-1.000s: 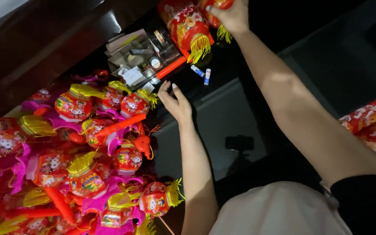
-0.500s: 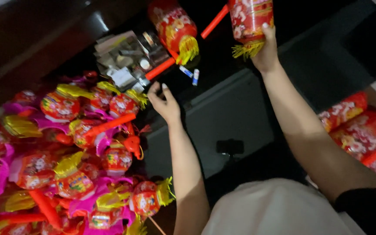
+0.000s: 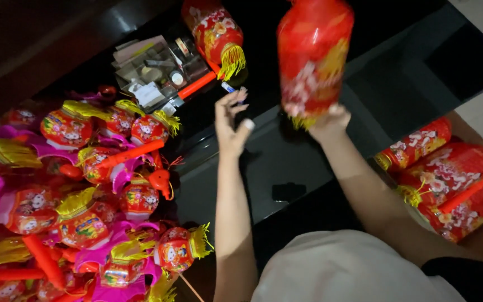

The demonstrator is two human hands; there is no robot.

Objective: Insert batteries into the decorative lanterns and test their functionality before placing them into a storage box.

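My right hand (image 3: 331, 120) grips the bottom of a tall red lantern (image 3: 313, 53) with yellow fringe, held upright above a black glossy table (image 3: 286, 156). My left hand (image 3: 231, 124) is raised over the table with its fingers spread, holding nothing, close to the lantern's left side. A second red lantern with a yellow tassel (image 3: 216, 36) lies on the table farther back, an orange stick (image 3: 195, 85) beside it.
A heap of small red, yellow and pink lanterns (image 3: 85, 190) covers the left. A clear box of small items (image 3: 155, 72) stands at the back. More red lanterns (image 3: 443, 173) lie at the right. A small dark object (image 3: 289, 192) sits on the table.
My right hand has brought the tall lantern nearer and lower toward me. My left hand has lifted off the lantern heap and moved right, toward the lantern.
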